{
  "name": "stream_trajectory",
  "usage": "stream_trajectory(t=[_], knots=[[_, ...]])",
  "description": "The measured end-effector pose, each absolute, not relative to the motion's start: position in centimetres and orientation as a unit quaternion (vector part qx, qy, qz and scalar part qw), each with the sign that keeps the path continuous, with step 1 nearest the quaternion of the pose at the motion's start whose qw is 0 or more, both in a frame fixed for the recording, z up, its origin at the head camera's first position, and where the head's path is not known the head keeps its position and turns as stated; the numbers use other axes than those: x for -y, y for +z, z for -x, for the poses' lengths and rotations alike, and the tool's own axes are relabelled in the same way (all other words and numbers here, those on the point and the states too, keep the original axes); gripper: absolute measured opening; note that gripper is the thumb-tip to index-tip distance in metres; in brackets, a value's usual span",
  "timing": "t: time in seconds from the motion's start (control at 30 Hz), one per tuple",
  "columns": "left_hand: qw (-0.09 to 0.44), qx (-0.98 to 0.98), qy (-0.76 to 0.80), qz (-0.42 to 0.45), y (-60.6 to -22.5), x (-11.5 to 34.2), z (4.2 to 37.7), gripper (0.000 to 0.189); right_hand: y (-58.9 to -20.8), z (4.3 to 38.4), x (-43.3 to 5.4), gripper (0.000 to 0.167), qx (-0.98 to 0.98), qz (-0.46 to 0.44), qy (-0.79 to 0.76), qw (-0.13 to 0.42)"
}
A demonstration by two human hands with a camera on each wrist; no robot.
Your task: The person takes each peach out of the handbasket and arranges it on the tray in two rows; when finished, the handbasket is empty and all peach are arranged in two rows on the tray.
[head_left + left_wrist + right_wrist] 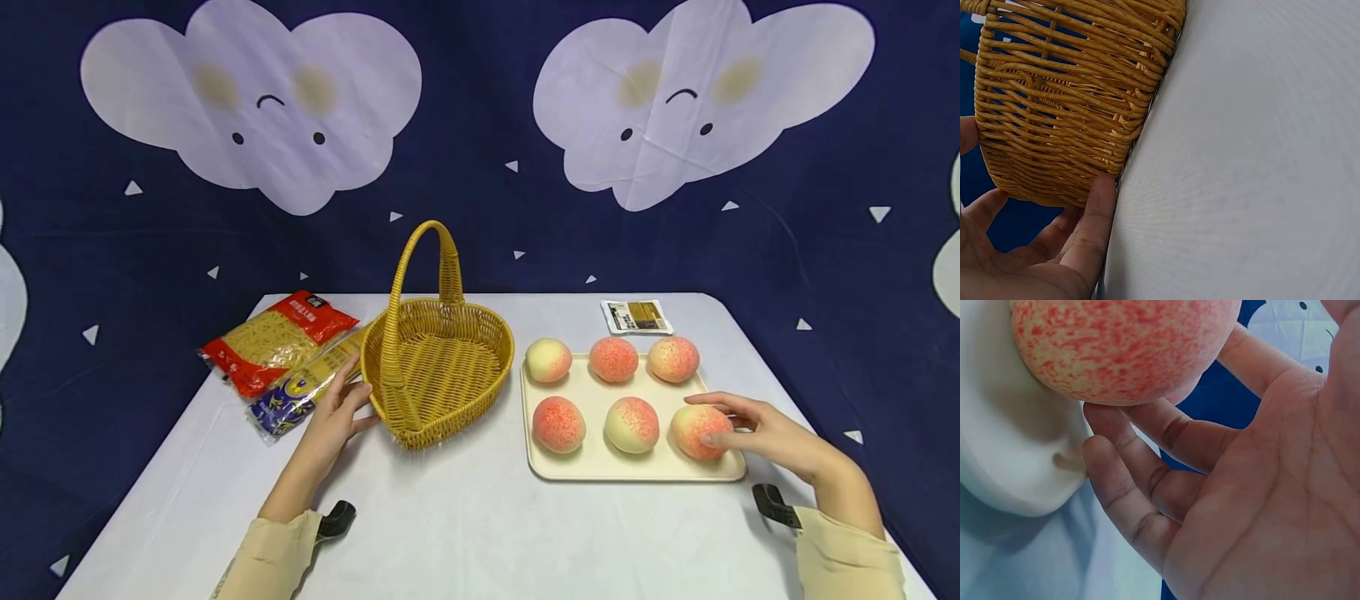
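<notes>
A heart-shaped wicker basket (pixel 442 429) with a tall arched handle stands left of the table's middle. My left hand (pixel 341 417) touches its left side with spread fingertips; in the left wrist view the fingers (pixel 1092 231) rest against the woven wall, low by the tabletop. On a cream tray (pixel 630 473) several pink-and-yellow peaches sit in two rows. The near right peach (pixel 692 429) is between the thumb and fingers of my right hand (pixel 772 433). Close up, my right fingertips touch the underside of this speckled peach (pixel 1122 350), beside the tray's rim.
A red bag of pasta (pixel 277 342) and a blue-and-yellow pasta packet (pixel 300 392) lie left of the basket, the packet partly behind it. Behind the tray lies a small white-and-brown packet (pixel 636 317). A dark blue curtain (pixel 480 242) with clouds hangs behind the white-covered table (pixel 480 533).
</notes>
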State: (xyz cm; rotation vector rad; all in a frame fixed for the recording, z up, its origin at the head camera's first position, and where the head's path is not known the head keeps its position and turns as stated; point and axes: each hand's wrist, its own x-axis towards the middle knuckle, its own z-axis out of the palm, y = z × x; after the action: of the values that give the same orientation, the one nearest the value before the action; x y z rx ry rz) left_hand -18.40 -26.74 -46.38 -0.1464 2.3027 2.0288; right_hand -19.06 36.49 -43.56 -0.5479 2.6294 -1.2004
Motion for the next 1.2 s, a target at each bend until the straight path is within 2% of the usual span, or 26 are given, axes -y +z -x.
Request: stream_trajectory(t=[0.43,0.63,0.9,1.07,1.2], knots=[[0.033,-0.746,0.663,0.048,-46.5,26.7,18.5,0.066,-43.5,19.0,-36.0,0.054,-0.885,0.200,-0.412,0.089],[0.037,-0.753,0.656,0.047,-46.6,26.5,18.5,0.067,-43.7,18.8,-36.4,0.054,-0.881,0.193,-0.418,0.107],[0.031,-0.786,0.616,0.049,-45.7,26.7,18.3,0.068,-43.3,19.2,-36.0,0.059,-0.899,0.178,-0.388,0.100],[-0.009,-0.852,0.523,0.008,-43.9,27.3,17.3,0.072,-42.0,19.1,-35.5,0.061,-0.914,0.167,-0.362,0.081],[-0.069,-0.901,0.427,-0.042,-41.7,27.5,15.9,0.074,-40.5,19.1,-34.7,0.062,-0.927,0.167,-0.335,0.026]])
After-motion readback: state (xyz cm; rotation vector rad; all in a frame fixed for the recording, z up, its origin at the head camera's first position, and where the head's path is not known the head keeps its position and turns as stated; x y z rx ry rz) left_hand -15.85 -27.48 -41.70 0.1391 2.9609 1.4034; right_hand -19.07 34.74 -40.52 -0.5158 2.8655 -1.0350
